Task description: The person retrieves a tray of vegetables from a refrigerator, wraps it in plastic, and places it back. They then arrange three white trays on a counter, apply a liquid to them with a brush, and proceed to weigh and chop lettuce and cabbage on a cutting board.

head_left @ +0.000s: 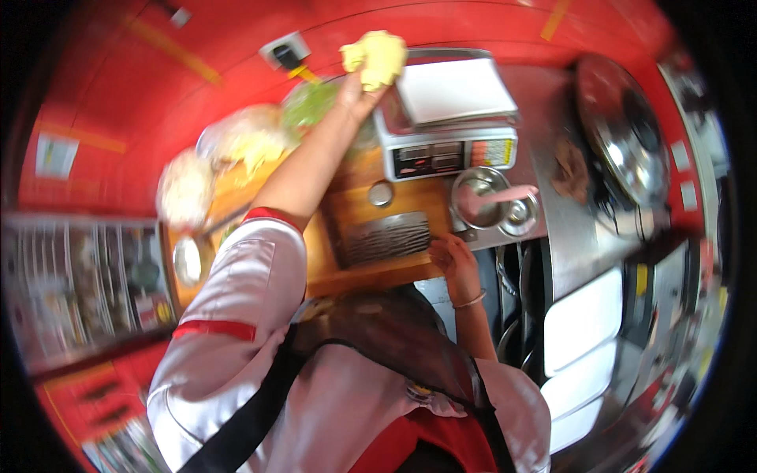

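Note:
My left hand [356, 99] is stretched out to the far side of the worktop. It grips a crumpled yellow cloth [381, 59], held beside the platform of a digital weighing scale [387, 148]. A white flat tray or board [455, 88] lies on the scale. My right hand [456, 263] is at the near right edge of a wooden cutting board [331, 287]; its fingers are loosely curled, with nothing visible in them. Close to those fingers, a broad flat metal piece with dark streaks [387, 236], possibly a cleaver blade, rests on the board. Behind it stands a small round metal lid or tin [380, 193].
Right of the board, a steel bowl [482, 198] holds a pink spoon [508, 194], beside a smaller metal dish [520, 216]. Bagged food [186, 186] and a bag of greens [307, 106] line the left. A large domed lid [627, 130] leans at far right; white trays [582, 322] sit nearer.

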A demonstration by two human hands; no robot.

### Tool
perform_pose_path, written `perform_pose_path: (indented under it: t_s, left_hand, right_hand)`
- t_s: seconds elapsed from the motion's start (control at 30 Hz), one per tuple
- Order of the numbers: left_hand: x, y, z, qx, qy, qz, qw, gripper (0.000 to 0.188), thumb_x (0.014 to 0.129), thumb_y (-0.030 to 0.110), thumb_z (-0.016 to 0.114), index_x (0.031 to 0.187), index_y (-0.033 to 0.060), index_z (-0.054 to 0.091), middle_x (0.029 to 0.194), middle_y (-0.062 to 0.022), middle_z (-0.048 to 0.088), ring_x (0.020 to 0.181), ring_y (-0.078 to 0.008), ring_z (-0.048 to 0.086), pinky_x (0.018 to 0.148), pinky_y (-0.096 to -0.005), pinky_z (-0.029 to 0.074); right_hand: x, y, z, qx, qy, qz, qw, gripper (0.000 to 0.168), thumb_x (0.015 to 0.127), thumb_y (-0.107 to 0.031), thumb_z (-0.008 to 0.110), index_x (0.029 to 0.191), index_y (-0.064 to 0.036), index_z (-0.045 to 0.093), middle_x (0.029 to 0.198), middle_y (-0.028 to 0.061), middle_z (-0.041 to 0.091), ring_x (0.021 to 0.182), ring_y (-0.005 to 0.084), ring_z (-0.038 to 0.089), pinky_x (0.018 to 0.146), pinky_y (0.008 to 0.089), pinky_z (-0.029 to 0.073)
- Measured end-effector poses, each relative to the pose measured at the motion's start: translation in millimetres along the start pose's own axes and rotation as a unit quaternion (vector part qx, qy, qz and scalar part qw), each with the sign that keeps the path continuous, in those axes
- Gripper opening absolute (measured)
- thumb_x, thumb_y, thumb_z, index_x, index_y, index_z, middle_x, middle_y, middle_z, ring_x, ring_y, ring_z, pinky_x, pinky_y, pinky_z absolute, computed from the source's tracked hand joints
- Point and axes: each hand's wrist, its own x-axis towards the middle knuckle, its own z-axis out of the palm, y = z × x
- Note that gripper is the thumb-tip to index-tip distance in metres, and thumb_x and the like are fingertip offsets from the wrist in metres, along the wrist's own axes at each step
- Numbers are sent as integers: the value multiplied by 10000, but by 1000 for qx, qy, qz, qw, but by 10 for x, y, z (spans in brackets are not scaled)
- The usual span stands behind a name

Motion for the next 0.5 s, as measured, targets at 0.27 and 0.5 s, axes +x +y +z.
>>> perform_pose_path:
  t_s: [0.27, 0.5]
  left_hand:
    - [-2787, 403, -642, 580, 199, 314, 725, 560, 786, 65, 616, 1295, 42, 383, 1272, -173, 449, 1188, -250, 426, 980, -337, 353]
    - [-3435, 1207, -1241, 725, 209, 123, 645, 407, 824, 283, 608, 1199, 138, 545, 1323, -165, 424, 1271, -311, 335, 1061, -409, 245]
  right_hand:
    - [247, 303, 383, -74, -74, 78, 991, 263, 909, -205, 502, 1110, -40, 543, 961, 78, 615, 862, 184, 601, 759, 286, 470]
    - [717, 588, 1407, -272, -217, 98, 932, 280, 900, -226, 520, 1089, -23, 552, 933, 63, 611, 852, 154, 585, 758, 262, 451]
